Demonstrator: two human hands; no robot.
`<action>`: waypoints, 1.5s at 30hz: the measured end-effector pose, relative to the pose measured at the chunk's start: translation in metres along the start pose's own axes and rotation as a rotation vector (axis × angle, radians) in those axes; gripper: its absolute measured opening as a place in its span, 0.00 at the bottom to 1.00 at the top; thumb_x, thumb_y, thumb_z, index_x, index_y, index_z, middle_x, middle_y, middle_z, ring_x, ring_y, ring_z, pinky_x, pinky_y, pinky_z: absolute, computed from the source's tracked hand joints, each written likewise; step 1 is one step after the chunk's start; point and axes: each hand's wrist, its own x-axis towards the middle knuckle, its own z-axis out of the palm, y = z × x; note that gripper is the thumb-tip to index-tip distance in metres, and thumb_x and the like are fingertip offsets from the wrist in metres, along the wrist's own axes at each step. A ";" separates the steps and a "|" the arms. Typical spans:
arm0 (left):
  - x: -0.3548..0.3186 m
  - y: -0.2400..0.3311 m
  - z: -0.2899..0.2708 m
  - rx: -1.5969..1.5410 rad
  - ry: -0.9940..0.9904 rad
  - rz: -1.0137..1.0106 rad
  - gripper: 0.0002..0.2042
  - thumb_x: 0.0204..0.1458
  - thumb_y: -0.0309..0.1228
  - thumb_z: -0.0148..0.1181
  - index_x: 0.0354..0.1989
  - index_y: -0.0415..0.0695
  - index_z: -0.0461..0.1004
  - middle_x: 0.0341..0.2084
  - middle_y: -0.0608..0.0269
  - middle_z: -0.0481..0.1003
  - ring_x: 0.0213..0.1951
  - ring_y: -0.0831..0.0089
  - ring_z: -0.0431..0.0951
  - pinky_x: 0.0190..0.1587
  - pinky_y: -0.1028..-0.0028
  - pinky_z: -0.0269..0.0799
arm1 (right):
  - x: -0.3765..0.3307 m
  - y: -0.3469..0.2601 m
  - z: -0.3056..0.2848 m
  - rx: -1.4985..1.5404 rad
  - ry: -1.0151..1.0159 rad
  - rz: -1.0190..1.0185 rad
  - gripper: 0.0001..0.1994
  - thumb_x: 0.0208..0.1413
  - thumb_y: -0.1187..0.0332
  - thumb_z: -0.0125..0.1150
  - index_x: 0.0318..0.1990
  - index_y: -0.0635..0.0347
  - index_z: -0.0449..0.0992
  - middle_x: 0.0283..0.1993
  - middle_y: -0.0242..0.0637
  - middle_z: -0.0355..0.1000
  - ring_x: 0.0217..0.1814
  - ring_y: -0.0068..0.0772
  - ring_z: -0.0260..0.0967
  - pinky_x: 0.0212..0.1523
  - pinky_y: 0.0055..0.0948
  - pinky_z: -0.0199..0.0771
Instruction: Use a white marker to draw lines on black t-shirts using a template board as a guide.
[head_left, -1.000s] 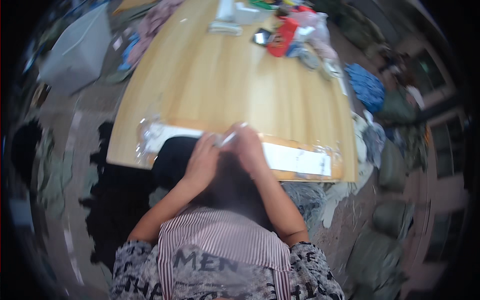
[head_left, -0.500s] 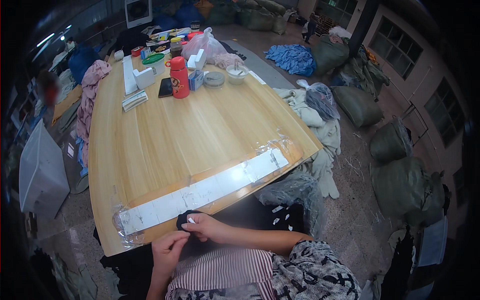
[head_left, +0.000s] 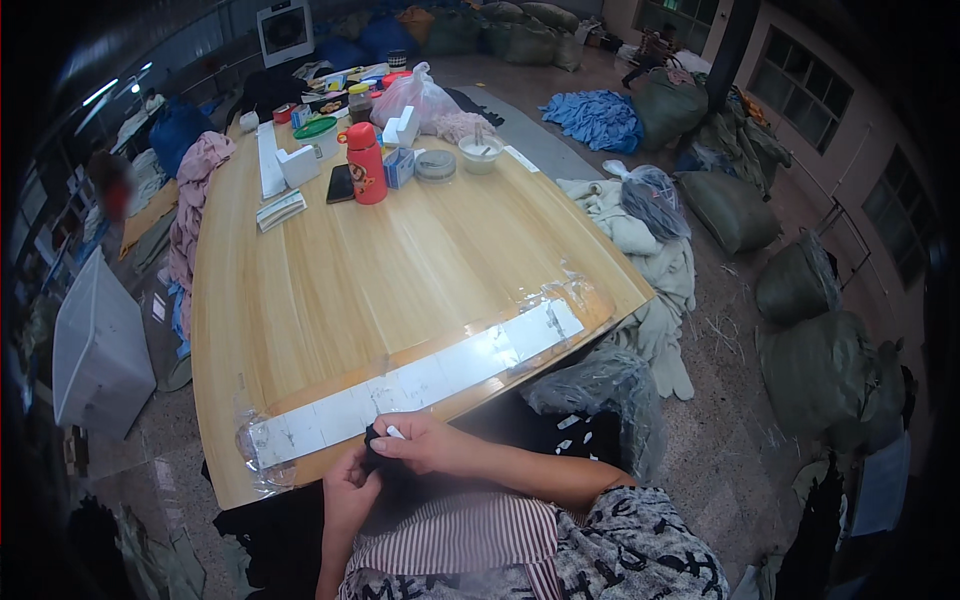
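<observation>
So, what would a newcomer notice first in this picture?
Probably the long white strip taped along the near edge of the wooden table. Just below it, the right hand and left hand grip dark fabric. A red bottle stands among clutter at the far end.

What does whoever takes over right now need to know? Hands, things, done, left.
Left hand: gripping the dark garment from below at the table's near edge.
Right hand: on the same garment, a small white piece pinched at the fingertips.
Things: the garment lies bunched against the white taped strip along the wooden table; the red bottle and clutter sit at the far end.
Done: garment in hand at the strip.
Left: cannot tell what the white piece is; garment not yet laid flat.
</observation>
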 end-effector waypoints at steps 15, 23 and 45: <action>0.071 0.125 -0.057 0.066 -0.103 0.265 0.13 0.54 0.21 0.52 0.47 0.33 0.73 0.43 0.63 0.74 0.44 0.79 0.73 0.49 0.81 0.66 | -0.013 -0.167 -0.034 -1.690 0.263 -0.338 0.08 0.47 0.68 0.63 0.36 0.55 0.78 0.25 0.41 0.75 0.27 0.42 0.73 0.32 0.32 0.71; 0.167 0.185 -0.087 0.334 0.376 1.186 0.09 0.56 0.17 0.48 0.41 0.37 0.73 0.41 0.61 0.77 0.46 0.74 0.76 0.49 0.78 0.69 | 0.041 -0.225 0.006 -1.681 0.973 -1.418 0.08 0.47 0.75 0.60 0.35 0.50 0.77 0.32 0.34 0.75 0.32 0.41 0.74 0.29 0.33 0.72; 0.044 -0.049 -0.128 0.097 0.320 0.287 0.06 0.50 0.16 0.53 0.34 0.35 0.75 0.41 0.59 0.78 0.46 0.74 0.75 0.50 0.76 0.69 | 0.059 0.034 -0.055 -1.490 0.498 -0.517 0.12 0.40 0.81 0.57 0.34 0.53 0.76 0.29 0.32 0.67 0.27 0.34 0.70 0.27 0.31 0.71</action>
